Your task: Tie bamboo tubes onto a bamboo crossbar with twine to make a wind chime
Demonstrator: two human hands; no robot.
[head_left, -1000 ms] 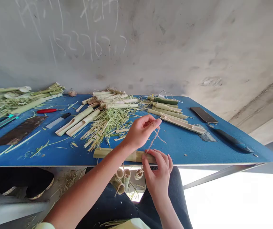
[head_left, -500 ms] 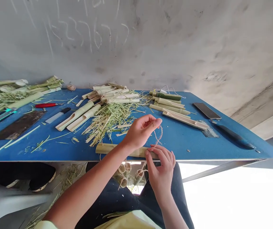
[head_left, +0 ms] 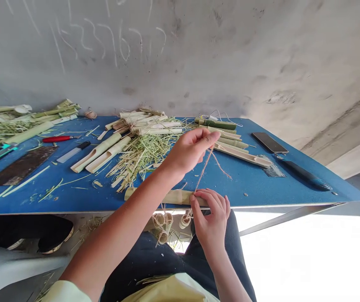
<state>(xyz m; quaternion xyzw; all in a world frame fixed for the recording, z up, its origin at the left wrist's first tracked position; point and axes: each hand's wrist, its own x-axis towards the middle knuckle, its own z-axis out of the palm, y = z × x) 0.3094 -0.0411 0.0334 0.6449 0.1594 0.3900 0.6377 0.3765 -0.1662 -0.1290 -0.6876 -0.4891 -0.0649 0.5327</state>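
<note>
Above the table's front edge, my left hand [head_left: 194, 149] is closed in a pinch on a thin strand of twine [head_left: 203, 173]. The strand runs taut down to a bamboo strip [head_left: 178, 197] lying along the edge, and a loose end trails off to the right. My right hand [head_left: 211, 212] rests on the right end of that strip, with thumb and forefinger pinching the twine against it. Short bamboo tubes [head_left: 163, 237] hang below the edge on twine, over my lap. The left forearm hides part of the strip.
Split bamboo pieces [head_left: 109, 155] and shavings [head_left: 142, 155] cover the middle of the blue table. A cleaver [head_left: 19, 167], a small knife [head_left: 73, 152] and a red-handled tool [head_left: 57, 139] lie left. A phone [head_left: 270, 142] and a dark-handled blade [head_left: 305, 173] lie right.
My left hand has risen and moved slightly right, drawing the slack, looped twine straight. My right hand stays at the bamboo strip. The whole view has shifted slightly.
</note>
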